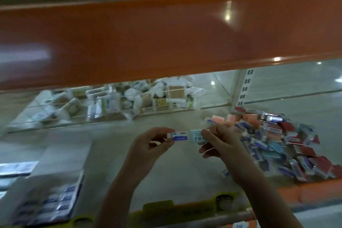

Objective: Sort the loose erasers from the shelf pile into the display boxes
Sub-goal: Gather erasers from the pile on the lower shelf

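Left hand point(148, 146) pinches blue-label eraser point(179, 136), right hand point(220, 146) pinches barcoded eraser point(198, 136); match labels first, display box point(55, 201) sits lower-left of both.

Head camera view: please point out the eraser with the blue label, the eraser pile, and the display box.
eraser with the blue label point(179, 137), head view, printed label.
eraser pile point(288, 144), head view, middle of heap.
display box point(53, 203), head view, packed rows.

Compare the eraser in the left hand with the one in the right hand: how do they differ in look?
The left-hand eraser shows a blue band reading ERASER; the right-hand eraser shows a barcode label. The left-hand eraser looks white, the right-hand eraser pale blue-green. The left hand pinches its outer end, and the right hand does likewise. Both are small wrapped blocks held end to end above the shelf.
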### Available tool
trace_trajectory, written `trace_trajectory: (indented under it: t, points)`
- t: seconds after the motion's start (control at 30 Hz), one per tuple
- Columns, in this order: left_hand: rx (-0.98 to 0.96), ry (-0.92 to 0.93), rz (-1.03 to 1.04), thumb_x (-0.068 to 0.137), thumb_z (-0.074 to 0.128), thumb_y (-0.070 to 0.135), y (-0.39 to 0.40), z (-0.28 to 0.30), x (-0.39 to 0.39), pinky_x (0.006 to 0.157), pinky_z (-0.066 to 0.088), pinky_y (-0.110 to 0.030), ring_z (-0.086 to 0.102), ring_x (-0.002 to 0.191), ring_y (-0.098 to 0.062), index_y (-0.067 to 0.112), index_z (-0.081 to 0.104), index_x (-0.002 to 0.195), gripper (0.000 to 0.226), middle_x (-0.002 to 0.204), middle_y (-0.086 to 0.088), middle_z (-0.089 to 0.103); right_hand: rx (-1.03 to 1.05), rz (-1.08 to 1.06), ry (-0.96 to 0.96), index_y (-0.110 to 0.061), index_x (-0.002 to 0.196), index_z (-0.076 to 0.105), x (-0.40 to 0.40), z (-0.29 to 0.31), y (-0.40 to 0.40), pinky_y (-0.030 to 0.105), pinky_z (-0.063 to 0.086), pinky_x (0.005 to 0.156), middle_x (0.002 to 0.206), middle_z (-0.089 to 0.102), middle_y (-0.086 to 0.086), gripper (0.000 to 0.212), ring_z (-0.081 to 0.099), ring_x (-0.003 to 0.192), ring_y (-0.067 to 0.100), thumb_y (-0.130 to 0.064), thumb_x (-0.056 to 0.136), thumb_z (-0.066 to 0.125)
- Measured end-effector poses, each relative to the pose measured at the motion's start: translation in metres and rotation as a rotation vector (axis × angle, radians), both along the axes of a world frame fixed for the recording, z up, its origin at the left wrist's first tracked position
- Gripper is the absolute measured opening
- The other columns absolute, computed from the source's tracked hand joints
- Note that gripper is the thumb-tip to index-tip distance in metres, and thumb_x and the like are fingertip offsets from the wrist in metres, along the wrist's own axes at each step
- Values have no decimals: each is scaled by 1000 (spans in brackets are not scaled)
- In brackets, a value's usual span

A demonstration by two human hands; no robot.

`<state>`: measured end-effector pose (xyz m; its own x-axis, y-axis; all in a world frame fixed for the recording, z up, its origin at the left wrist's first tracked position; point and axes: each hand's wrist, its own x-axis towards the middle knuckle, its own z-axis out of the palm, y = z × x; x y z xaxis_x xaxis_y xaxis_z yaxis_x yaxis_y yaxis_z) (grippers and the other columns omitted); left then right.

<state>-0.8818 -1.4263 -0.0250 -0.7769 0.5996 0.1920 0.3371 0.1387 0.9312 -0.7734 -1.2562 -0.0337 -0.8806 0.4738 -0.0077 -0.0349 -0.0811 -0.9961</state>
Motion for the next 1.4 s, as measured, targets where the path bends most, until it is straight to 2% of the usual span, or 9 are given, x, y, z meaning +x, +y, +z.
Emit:
trace_trajectory:
  t: [0.13,0.27,0.4,0.5,0.77,0.93,1.07,1.23,1.4]
  points:
    - [5,-3,54,80,69,14,-51,7,-10,63,49,-21,63,72,-10,48,70,83,34,84,8,70,-38,86,32,-1,89,58,-22,8,-45,23,52,56,72,68,7,31,65,64,18,-29,74,63]
    - [28,5,116,80,70,12,-113,12,-29,67,52,-24,65,78,-19,39,72,85,28,86,-2,71,-107,184,87,-5,92,63,-44,15,-100,22,54,64,84,70,7,34,69,77,21,-26,65,67]
    - [-11,33,135,80,69,11,-182,19,-54,63,49,-13,65,75,-11,45,69,89,35,87,7,71,-109,256,119,-9,93,64,-69,16,-159,21,54,70,94,71,2,22,69,87,20,-5,72,67]
    - [-75,73,159,80,69,13,-230,21,-75,62,48,-11,65,73,-5,55,66,86,42,87,14,70,-27,284,104,-10,93,64,-93,16,-202,25,55,76,96,71,1,29,68,90,18,13,77,61]
    - [-159,99,104,80,70,13,-318,9,-117,59,47,-11,63,72,-2,41,67,90,29,85,15,69,95,289,67,-10,97,63,-132,6,-284,23,54,76,97,71,2,33,69,89,18,15,76,64]
    - [-334,248,26,83,67,25,-330,-5,-129,65,43,-6,57,82,9,35,65,99,20,81,21,65,172,199,11,-13,98,63,-135,-3,-302,18,53,72,99,69,-1,34,69,89,13,14,76,64]
    - [-487,388,-99,85,65,32,-310,-14,-128,62,39,-1,52,74,16,35,64,104,20,79,29,57,182,52,-52,-12,96,61,-126,-16,-298,18,52,71,102,66,4,33,69,88,12,14,77,64]
    - [-635,514,-85,91,53,36,-284,-25,-126,61,33,-10,52,86,0,36,60,113,23,102,16,66,277,-18,-107,-15,96,59,-114,-24,-289,13,51,69,104,64,-1,32,68,87,5,10,77,66]
    - [-767,612,12,94,46,29,-273,-30,-122,72,38,-25,54,99,-14,29,61,115,25,101,3,68,365,-37,-135,-20,94,59,-108,-28,-285,11,51,69,102,64,-8,33,67,85,0,6,77,68]
